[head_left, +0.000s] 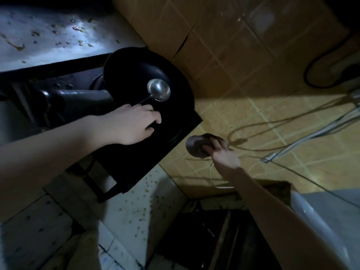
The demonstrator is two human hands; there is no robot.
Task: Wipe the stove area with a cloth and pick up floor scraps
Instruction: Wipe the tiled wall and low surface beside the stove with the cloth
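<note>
Shiny metal ladle [158, 90], matt black stove [148, 149], glossy wall tiles [224, 36].

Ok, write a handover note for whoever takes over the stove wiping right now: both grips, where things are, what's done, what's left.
Left grip: rests on the black cooker, next to the ladle handle. I can't tell whether it grips anything.
Right grip: holds the balled dark cloth at the yellow tiles beside the cooker.
The wok sits on the cooker with the ladle in it.
Done: no wiped patch is clearly visible.
Left: scraps speckle the pale surface below the cooker, and there are more beyond it.
</note>
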